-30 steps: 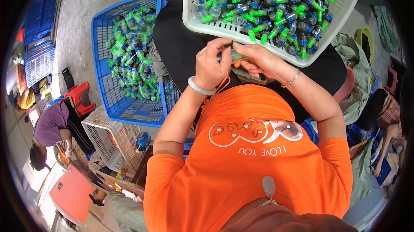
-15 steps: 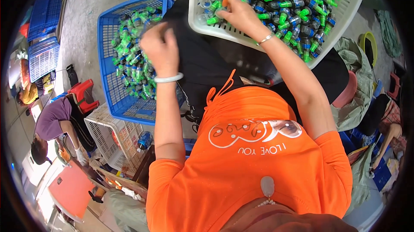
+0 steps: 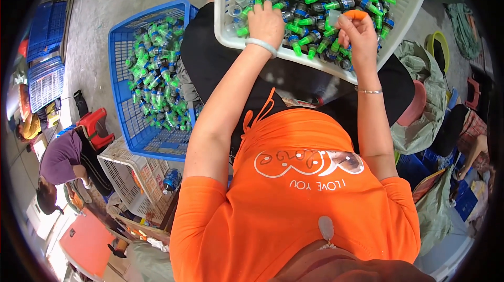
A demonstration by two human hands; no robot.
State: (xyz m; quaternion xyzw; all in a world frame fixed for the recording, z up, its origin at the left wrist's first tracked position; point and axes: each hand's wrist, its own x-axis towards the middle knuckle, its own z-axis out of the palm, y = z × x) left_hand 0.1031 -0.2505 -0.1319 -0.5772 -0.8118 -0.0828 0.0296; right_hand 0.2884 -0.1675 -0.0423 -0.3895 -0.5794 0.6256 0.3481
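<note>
A white plastic basket [image 3: 294, 55] lies across my lap, filled with small dark pieces with green tips and blue bands [image 3: 336, 4]. Inside its near left part, my left hand [image 3: 266, 24] reaches down with fingers drawn together beside green tips; what they hold is hidden. Over the right part of the pile, my right hand [image 3: 359, 33] pinches a small clear plastic cap [image 3: 334, 17]. An orange cover [image 3: 356, 14] wraps one of its fingers. Loose clear caps [image 3: 235, 10] sit in the basket's left corner, left of my left hand.
On the floor to my left, a blue basket [image 3: 118, 80] holds many green-tipped pieces with clear covers [image 3: 157, 88]. Beyond it are an empty white crate [image 3: 123, 177], a red stool [image 3: 96, 130] and a bending person [image 3: 63, 158]. A pale green sack [image 3: 425, 109] lies at my right.
My left hand has moved from over the blue basket into the white basket. My right hand has shifted right from the basket's left corner, now with a clear cap in its fingers.
</note>
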